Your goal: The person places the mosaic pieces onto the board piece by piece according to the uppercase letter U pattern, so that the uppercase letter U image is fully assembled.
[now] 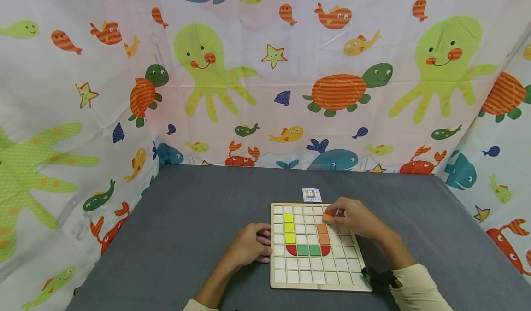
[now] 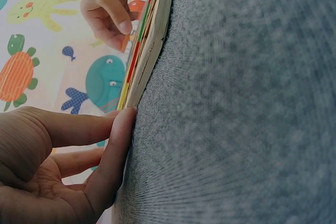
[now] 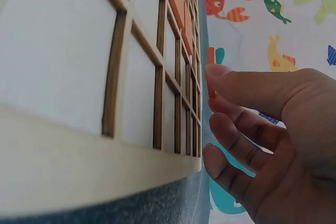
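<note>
My right hand (image 1: 352, 216) pinches an orange square tile (image 1: 328, 218) between thumb and fingers, over the upper right of a wooden grid board (image 1: 319, 287). In the right wrist view this tile (image 3: 211, 56) stands on edge at the thumb tip. My left hand (image 1: 249, 244) is at the board's left side, its fingertips right at the wooden edge. On the board, yellow tiles (image 1: 289, 228) form a left column and two orange tiles (image 1: 323, 233) a right one. Two green tiles (image 1: 309, 250) lie between two red rounded tiles (image 1: 292, 249) along the bottom.
A small printed card (image 1: 311, 195) with a coloured U-shaped pattern lies just behind the board. Grey cloth (image 1: 199, 209) covers the table. Behind it hangs a white curtain (image 1: 257, 131) printed with sea animals. A dark band (image 1: 379, 276) sits on the right wrist.
</note>
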A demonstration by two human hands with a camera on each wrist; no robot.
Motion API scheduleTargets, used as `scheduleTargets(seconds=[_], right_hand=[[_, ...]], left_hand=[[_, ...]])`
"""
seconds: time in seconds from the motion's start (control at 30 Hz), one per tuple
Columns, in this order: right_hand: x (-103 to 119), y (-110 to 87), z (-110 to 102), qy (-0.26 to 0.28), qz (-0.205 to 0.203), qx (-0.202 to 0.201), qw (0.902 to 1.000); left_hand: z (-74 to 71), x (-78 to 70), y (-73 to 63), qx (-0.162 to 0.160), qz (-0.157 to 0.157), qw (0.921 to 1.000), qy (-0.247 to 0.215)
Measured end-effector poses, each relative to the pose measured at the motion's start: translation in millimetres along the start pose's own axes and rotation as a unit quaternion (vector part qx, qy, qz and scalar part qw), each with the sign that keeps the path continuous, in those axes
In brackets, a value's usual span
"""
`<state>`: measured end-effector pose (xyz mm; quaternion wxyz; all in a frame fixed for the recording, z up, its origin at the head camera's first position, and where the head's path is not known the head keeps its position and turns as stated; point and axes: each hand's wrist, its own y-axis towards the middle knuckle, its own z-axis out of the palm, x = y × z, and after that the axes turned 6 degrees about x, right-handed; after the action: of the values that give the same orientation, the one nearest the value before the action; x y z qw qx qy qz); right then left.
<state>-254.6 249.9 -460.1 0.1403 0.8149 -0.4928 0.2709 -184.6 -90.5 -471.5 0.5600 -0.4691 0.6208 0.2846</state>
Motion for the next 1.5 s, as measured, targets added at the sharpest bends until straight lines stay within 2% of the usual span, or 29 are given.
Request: scheduleTargets(seconds=[0.3, 0.4, 0.87, 1.27, 1.5], right_hand=[[7.5, 6.6, 3.3, 0.011, -0.011, 0.012, 0.9998], [9.6, 8.0, 3.8, 0.014, -0.003, 0.016, 0.9998], [12.3, 12.4, 4.2, -0.005, -0.017, 0.013, 0.9998], [14.0, 10.2, 7.6, -0.005, -0.010, 0.028, 0.9995], [12.2, 0.4, 0.8, -0.019, -0.014, 0.016, 0.9996]], left_hand=[[-0.3, -0.2, -0.7, 0.000, -0.002, 1.0000, -0.009], [-0.1, 0.4, -0.3, 0.002, -0.001, 0.9999, -0.013], [-0.3, 1.3, 0.3, 0.002, -0.002, 0.9999, -0.012], [0.9, 1.3, 1.6, 0.001, -0.003, 1.0000, -0.009], [-0.4, 1.9, 1.7, -0.002, 0.004, 1.0000, -0.008]])
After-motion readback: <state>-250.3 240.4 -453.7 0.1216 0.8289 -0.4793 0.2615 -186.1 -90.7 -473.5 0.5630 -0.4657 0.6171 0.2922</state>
